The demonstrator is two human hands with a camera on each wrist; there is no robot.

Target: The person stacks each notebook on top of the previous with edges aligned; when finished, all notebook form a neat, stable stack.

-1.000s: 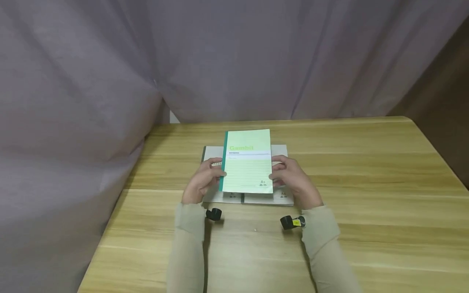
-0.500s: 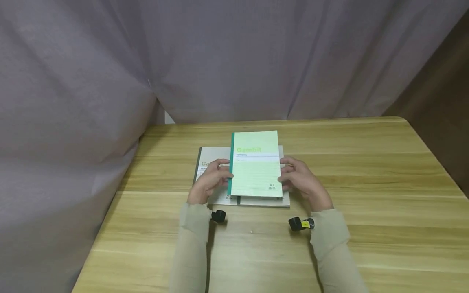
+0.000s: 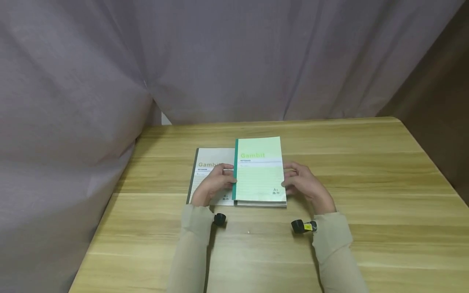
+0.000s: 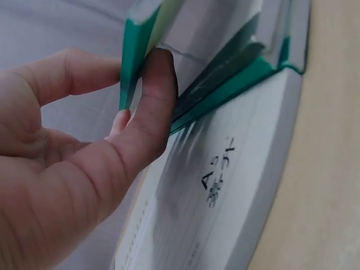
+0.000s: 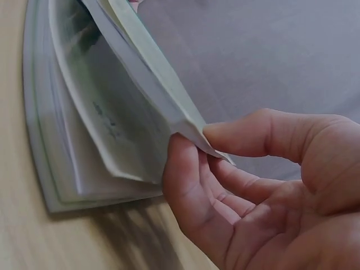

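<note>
The green notebook [image 3: 259, 171] is pinched at its spine by the left hand [image 3: 214, 184]. Its opposite edge is pinched by the right hand [image 3: 307, 186]. It lies between them, long axis pointing away, above the stack [image 3: 261, 202].

The light was soft and even, coming from above, and the head view was moderately bright with no glare. Only weak shadows lay on the wooden table [image 3: 366, 171] under the sleeves and beside the green notebook [image 3: 259, 171]. The grey curtain [image 3: 234, 57] showed gentle darker folds. The head picture was rather sharp, though the small print was not readable. Both wrist views were much softer: the page edges [image 4: 225, 95] were blurred, and the paper near the right hand [image 5: 270, 185] was out of focus. The left hand [image 4: 67, 169] looked dim on its shaded side.
</note>
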